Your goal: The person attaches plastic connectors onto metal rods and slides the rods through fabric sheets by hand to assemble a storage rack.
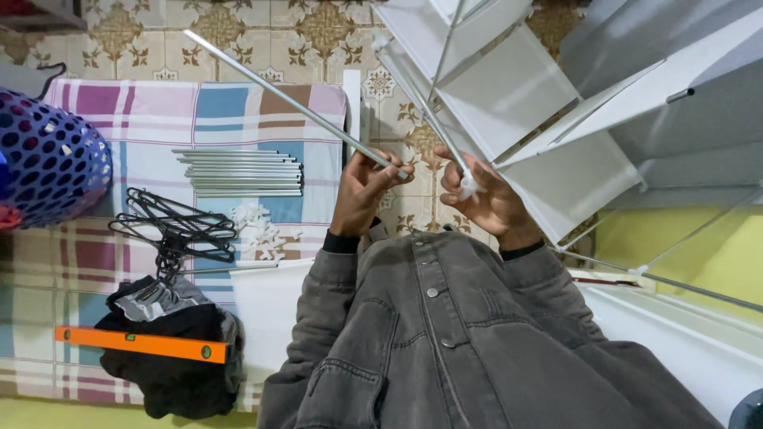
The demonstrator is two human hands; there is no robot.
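My left hand [362, 191] grips a long silver metal rod [294, 103] near its lower end; the rod slants up to the left over the bedding. My right hand [486, 199] pinches a small white plastic connector [469, 187] fitted on the end of another thin rod [417, 95]. That rod belongs to a frame with white fabric shelf panels [509, 95], which fills the upper right. The two hands are close together, about a hand's width apart, in front of my grey jacket.
A plaid blanket [151, 111] on the left carries a bundle of silver rods [242, 172], a pile of white connectors [258, 226], black hangers [179, 230], an orange spirit level [143, 344] on dark cloth, and a blue perforated basket [44, 159]. Patterned floor tiles lie beyond.
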